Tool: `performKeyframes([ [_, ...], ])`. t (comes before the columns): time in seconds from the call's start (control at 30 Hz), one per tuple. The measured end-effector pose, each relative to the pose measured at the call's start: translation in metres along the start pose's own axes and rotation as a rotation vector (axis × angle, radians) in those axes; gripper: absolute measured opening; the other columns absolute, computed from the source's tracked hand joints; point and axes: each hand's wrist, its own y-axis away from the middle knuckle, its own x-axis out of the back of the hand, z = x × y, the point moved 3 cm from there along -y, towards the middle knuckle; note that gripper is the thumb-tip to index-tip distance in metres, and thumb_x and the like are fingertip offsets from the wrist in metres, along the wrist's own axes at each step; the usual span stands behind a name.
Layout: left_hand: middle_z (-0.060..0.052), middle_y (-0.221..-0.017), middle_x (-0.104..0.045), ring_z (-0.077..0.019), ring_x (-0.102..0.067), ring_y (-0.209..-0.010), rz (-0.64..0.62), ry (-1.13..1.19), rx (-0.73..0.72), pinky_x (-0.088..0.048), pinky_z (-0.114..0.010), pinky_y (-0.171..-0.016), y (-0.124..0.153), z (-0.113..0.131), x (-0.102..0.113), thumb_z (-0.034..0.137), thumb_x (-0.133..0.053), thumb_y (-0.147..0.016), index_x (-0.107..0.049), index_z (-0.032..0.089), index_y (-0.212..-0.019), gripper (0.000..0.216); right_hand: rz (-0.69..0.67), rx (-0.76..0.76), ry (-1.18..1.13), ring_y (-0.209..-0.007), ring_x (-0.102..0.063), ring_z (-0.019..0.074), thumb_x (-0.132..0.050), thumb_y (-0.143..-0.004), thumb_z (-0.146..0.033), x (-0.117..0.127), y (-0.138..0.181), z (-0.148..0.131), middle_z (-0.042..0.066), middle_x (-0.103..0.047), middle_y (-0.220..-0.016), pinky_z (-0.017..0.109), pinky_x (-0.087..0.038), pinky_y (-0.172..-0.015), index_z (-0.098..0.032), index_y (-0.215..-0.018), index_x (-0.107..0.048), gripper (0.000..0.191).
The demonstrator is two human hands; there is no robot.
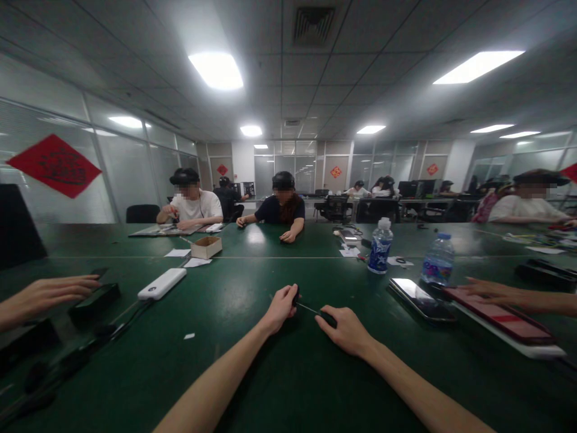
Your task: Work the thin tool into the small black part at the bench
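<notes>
black-handled, a thin metal-shafted tool is gripped by the right hand over the green surface, pointed toward a small dark rounded object pinched in the left hand. farther right, a clear white-capped bottle is stood.

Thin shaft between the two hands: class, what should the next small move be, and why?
Probably the right hand should ease the thin shaft squarely against the dark object in the left hand: the right grips the black handle, the shaft points towards that object, and whether they touch is too small to tell.
</notes>
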Motion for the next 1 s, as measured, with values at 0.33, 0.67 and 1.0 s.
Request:
performKeyframes([
  [0.33, 0.007, -0.057, -0.040, -0.0043, -0.036, -0.040, -0.013, -0.049, -0.006, -0.023, -0.018, -0.039, -0.0007, -0.0016, 0.0011, 0.064, -0.049, -0.076, -0.048, 0.016, -0.079, 0.048, -0.006, -0.031, 0.012, -0.065, -0.061, 0.0158, -0.039, -0.091, -0.044, -0.0003, -0.0005, 0.0011, 0.003, -0.067, -0.077, 0.026, -0.044, -0.061, -0.018, -0.092, -0.064, 0.036],
  [0.67, 0.007, -0.055, -0.042, -0.0064, -0.038, -0.041, 0.038, -0.226, -0.043, -0.025, -0.020, -0.041, 0.0011, 0.0019, 0.0001, 0.061, -0.045, -0.080, -0.046, 0.018, -0.074, 0.043, 0.047, -0.060, 0.113, -0.070, -0.063, 0.0179, -0.036, -0.092, -0.046, -0.0041, -0.0019, 0.0033, 0.005, -0.067, -0.079, 0.027, -0.044, -0.064, -0.019, -0.092, -0.063, 0.038],
  [1.0, 0.007, -0.053, -0.040, -0.0073, -0.038, -0.041, 0.019, -0.186, -0.035, -0.024, -0.020, -0.041, -0.0009, -0.0008, 0.0005, 0.068, -0.042, -0.077, -0.042, 0.020, -0.072, 0.049, 0.115, -0.066, 0.152, -0.074, -0.063, 0.0191, -0.036, -0.093, -0.043, -0.0063, -0.0028, 0.0056, 0.006, -0.067, -0.083, 0.027, -0.044, -0.064, -0.020, -0.089, -0.061, 0.035],
])
